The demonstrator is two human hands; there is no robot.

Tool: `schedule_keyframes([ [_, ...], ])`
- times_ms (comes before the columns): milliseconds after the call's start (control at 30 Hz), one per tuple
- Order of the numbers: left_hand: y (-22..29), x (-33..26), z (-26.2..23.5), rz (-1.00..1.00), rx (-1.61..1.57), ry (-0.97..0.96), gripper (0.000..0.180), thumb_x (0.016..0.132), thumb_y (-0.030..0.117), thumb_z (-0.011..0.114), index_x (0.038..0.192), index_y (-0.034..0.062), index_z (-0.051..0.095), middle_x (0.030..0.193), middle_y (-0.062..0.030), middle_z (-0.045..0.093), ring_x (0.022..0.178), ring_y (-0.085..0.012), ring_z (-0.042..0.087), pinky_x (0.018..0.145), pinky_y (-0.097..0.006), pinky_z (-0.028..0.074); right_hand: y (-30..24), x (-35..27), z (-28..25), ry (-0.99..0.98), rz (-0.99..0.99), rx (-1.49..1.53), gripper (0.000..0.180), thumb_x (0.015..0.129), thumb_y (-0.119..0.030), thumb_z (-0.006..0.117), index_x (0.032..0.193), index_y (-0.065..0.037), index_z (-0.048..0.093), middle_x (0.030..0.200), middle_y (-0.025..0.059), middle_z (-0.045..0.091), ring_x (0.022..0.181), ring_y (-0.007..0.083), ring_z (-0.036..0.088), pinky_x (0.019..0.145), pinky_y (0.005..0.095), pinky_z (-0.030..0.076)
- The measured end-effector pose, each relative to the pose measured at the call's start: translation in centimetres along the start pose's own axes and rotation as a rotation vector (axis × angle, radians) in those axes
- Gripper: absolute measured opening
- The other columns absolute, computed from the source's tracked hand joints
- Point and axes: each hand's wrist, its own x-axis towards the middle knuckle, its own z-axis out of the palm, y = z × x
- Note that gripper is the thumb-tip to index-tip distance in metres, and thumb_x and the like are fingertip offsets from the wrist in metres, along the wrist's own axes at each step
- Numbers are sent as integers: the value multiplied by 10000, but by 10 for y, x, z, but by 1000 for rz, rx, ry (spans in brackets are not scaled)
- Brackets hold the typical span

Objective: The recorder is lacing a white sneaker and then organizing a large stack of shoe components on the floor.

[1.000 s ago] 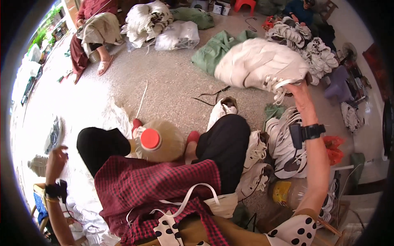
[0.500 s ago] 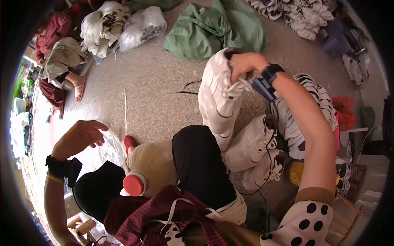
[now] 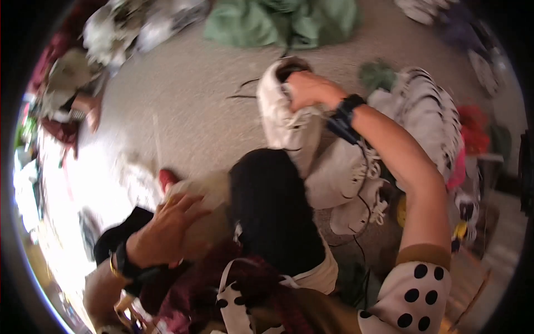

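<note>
My right hand point(image 3: 311, 92) is closed on the collar of a white lace-up sneaker point(image 3: 271, 114), fingers partly inside its opening. The shoe stands toe-down just past my black-clad knee point(image 3: 267, 211). Beside it rest more white sneakers point(image 3: 336, 183), their laces loose, with a black cord running over them. My left hand point(image 3: 169, 231), slightly blurred, hovers over a pale plastic jug point(image 3: 214, 192) between my legs. Its fingers are spread and hold nothing. The jug's red cap, visible earlier, is hidden behind that hand.
A green cloth bundle point(image 3: 278, 25) lies ahead. A long row of white shoes point(image 3: 425, 119) curves along the right, beside a red bag point(image 3: 473, 128). A seated person's foot point(image 3: 88, 111) shows at the far left, near pale strips point(image 3: 108, 36).
My left hand has swung right and inward from the far left to above the jug. My right hand keeps its hold on the sneaker. The whole view has shifted a little.
</note>
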Motion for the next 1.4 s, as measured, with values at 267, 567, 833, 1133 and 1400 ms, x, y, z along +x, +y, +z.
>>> schedule_keyframes([
  [267, 3, -61, 34, -141, -198, 392, 478, 736, 227, 758, 1149, 42, 606, 1348, -210, 462, 1242, -394, 447, 1042, -451, 371, 12, 10, 5, 93, -182, 68, 537, 563, -201, 770, 1032, 22, 636, 995, 241, 658, 952, 364, 634, 852, 390, 488],
  [567, 22, -77, 73, -221, -369, 720, 292, 721, 45, 631, 1012, 21, 641, 1151, -175, 597, 1082, -361, 561, 958, -423, 450, 21, 15, 8, 20, -158, 173, 650, 521, -212, 815, 1102, 14, 630, 1088, 208, 663, 1051, 335, 628, 916, 381, 483],
  [833, 39, -113, 96, -640, -370, 975, 280, 722, 46, 619, 995, -14, 633, 1081, -168, 637, 963, -309, 645, 863, -361, 507, 17, 7, 2, 21, -119, 131, 594, 524, -218, 807, 1044, 22, 651, 1044, 225, 670, 1016, 348, 642, 886, 386, 497],
  [1133, 44, -104, 95, -703, -166, 973, 236, 779, 105, 632, 990, 0, 643, 894, -151, 641, 762, -244, 631, 704, -337, 502, 26, 7, 13, 100, -222, 138, 499, 552, -237, 765, 969, 19, 671, 956, 236, 674, 927, 372, 652, 829, 386, 512],
  [1400, 44, -81, 57, -748, 312, 471, 413, 772, 235, 668, 1144, 59, 636, 1093, -159, 612, 993, -331, 579, 869, -416, 455, 23, 4, 14, 190, -178, 185, 512, 507, -233, 794, 932, 28, 678, 951, 226, 683, 923, 334, 668, 817, 379, 512],
])
